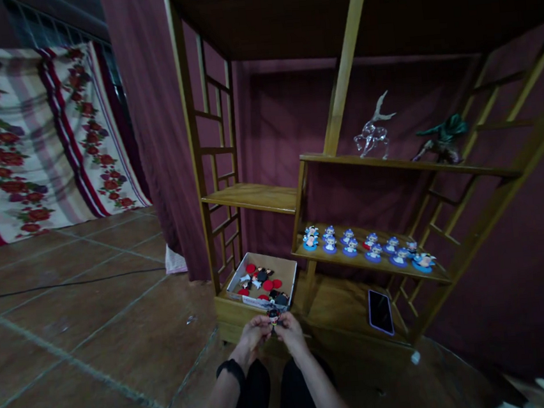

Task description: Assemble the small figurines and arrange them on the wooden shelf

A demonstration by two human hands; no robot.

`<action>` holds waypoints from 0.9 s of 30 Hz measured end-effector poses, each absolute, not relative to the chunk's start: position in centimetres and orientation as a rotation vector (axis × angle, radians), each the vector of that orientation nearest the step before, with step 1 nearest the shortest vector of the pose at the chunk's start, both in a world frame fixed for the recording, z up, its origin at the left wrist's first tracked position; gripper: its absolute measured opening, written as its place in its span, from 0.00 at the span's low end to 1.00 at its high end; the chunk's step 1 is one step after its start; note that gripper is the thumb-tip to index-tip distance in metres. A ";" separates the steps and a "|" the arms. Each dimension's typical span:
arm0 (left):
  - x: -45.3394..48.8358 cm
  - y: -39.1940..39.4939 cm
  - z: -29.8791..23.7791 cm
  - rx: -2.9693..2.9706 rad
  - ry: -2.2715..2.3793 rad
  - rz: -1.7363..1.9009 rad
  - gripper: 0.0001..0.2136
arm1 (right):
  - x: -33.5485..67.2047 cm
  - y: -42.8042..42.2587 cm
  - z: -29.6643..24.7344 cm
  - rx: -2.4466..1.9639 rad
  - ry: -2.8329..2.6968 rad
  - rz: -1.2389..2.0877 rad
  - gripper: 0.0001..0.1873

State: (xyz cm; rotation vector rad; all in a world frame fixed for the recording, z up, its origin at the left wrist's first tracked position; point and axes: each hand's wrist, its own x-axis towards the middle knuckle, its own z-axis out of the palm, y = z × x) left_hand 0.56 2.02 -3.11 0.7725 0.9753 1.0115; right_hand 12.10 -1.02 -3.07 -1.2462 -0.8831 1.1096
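Observation:
Between my two hands is a small dark-haired figurine, upright in front of the box. My left hand pinches it from one side with closed fingers. From the other side, the fingers of my right hand are closed on it too. Just beyond stands a shallow cardboard box on the low shelf. Inside it lie several black, white and red figurine pieces and red round discs.
Small blue and purple figurines line the middle shelf in two rows. Above them stand a clear deer figure and a green-cloaked figure. A phone lies on the lowest shelf. A dark cable crosses the tiled floor at left.

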 end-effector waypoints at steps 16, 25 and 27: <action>0.8 2.0 -2.7 0.726 1.033 1.032 0.12 | 11.9 -0.1 -3.9 -1.240 -0.838 1.140 0.13; 1.0 1.7 -2.1 0.809 0.905 1.088 0.16 | 12.1 -0.7 -2.3 -1.151 -0.705 1.195 0.20; 0.9 1.5 -1.9 0.837 0.884 1.099 0.16 | 12.3 -1.1 -1.8 -1.126 -0.668 1.225 0.24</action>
